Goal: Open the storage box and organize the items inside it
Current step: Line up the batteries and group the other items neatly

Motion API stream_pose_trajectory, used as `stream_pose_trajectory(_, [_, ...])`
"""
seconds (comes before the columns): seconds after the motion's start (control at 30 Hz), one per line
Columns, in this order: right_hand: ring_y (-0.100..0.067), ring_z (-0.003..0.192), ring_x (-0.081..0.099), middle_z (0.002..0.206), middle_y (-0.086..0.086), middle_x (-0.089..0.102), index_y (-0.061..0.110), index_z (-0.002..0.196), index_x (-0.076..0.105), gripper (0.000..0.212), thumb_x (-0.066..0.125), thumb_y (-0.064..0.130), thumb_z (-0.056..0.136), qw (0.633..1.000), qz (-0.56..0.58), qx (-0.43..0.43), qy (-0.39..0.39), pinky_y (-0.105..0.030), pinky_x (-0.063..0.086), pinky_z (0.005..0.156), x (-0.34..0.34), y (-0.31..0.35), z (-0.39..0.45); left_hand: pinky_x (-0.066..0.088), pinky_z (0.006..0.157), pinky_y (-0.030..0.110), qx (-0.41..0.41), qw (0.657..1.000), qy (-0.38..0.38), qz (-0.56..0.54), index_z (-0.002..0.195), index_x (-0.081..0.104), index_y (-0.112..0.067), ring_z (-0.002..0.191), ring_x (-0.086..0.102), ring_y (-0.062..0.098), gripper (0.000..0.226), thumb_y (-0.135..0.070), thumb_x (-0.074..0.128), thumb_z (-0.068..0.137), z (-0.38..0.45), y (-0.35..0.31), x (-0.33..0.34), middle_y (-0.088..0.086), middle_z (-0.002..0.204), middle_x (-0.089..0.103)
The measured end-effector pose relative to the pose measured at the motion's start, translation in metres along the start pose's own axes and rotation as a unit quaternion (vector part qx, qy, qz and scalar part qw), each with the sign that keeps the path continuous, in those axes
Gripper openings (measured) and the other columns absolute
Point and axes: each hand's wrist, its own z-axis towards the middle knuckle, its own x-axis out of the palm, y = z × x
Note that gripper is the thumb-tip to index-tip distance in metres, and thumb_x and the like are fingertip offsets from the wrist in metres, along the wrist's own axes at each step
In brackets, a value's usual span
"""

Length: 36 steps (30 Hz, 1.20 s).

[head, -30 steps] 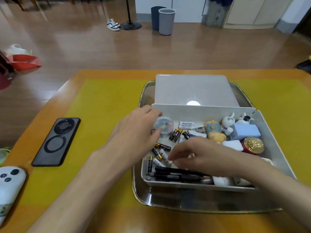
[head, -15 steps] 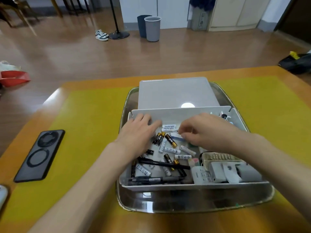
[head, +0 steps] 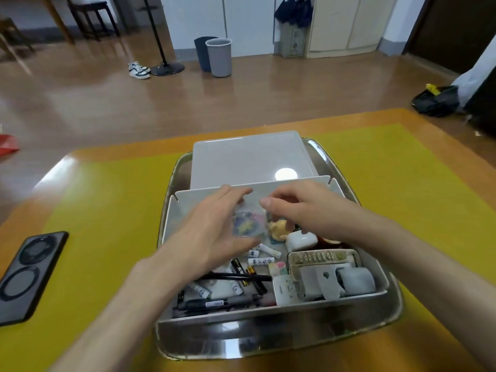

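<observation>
Two hands over one open storage box (head: 171,237), which sits in a metal tray (head: 268,342) on the yellow mat (head: 107,210). Our left hand (head: 212,232) curls round a clear case of coloured bits (head: 245,224); our right hand (head: 303,210) pinches its far edge. Below the fingers: loose batteries (head: 260,261), black pens (head: 230,277). Well left of them: a phone (head: 26,275).
</observation>
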Motion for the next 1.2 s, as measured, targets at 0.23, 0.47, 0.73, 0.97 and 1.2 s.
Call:
stream_pose_trajectory(0.23, [-0.015, 0.081, 0.071, 0.099, -0.006, 0.073, 0.018, 0.11, 0.068, 0.033, 0.066, 0.047, 0.093, 0.995, 0.085, 0.023, 0.037, -0.028, 0.056, 0.064, -0.002, -0.002, 0.001, 0.051, 0.074, 0.02, 0.038, 0.985, -0.139, -0.099, 0.121, 0.06, -0.017, 0.096, 0.056, 0.007, 0.055, -0.038, 0.082, 0.075, 0.003, -0.026, 0.011, -0.006, 0.11, 0.059])
stream_pose_trajectory(0.47, [-0.004, 0.075, 0.069, 0.095, 0.011, 0.072, 0.036, 0.108, 0.066, 0.048, 0.085, 0.057, 0.069, 0.998, 0.063, -0.006, -0.001, -0.021, 0.054, 0.062, -0.013, -0.005, -0.008, 0.057, 0.083, 0.022, 0.033, 0.973, -0.131, -0.185, 0.137, 0.054, -0.012, 0.105, 0.06, 0.012, 0.073, -0.019, 0.088, 0.072, 0.007, -0.03, 0.012, 0.0, 0.113, 0.06])
stream_pose_trajectory(0.73, [-0.013, 0.078, 0.061, 0.087, 0.014, 0.063, 0.031, 0.098, 0.062, 0.056, 0.068, 0.072, 0.061, 0.97, -0.242, 0.027, -0.028, -0.04, 0.053, 0.066, -0.042, -0.018, -0.033, 0.052, 0.087, 0.036, -0.048, 0.986, 0.115, 0.114, 0.125, 0.062, -0.03, 0.104, 0.06, 0.016, 0.045, -0.029, 0.076, 0.083, -0.002, 0.006, 0.006, -0.008, 0.111, 0.064])
stream_pose_trajectory(0.97, [-0.012, 0.097, 0.054, 0.101, 0.018, 0.051, 0.042, 0.118, 0.052, 0.059, 0.075, 0.056, 0.065, 0.927, -0.366, 0.035, 0.072, -0.036, 0.053, 0.078, -0.035, -0.026, -0.044, 0.047, 0.074, 0.032, -0.075, 0.947, 0.195, 0.244, 0.119, 0.062, -0.031, 0.106, 0.059, 0.023, 0.037, -0.026, 0.067, 0.082, -0.011, 0.027, 0.006, -0.004, 0.115, 0.062])
stream_pose_trajectory(1.2, [-0.008, 0.105, 0.055, 0.119, 0.02, 0.056, 0.041, 0.128, 0.056, 0.066, 0.062, 0.077, 0.073, 0.949, -0.307, 0.039, 0.054, -0.037, 0.052, 0.089, -0.045, -0.021, -0.039, 0.047, 0.072, 0.032, -0.091, 0.949, 0.204, 0.223, 0.12, 0.063, -0.031, 0.103, 0.06, 0.023, 0.04, -0.027, 0.071, 0.08, -0.014, 0.042, 0.009, -0.004, 0.114, 0.064])
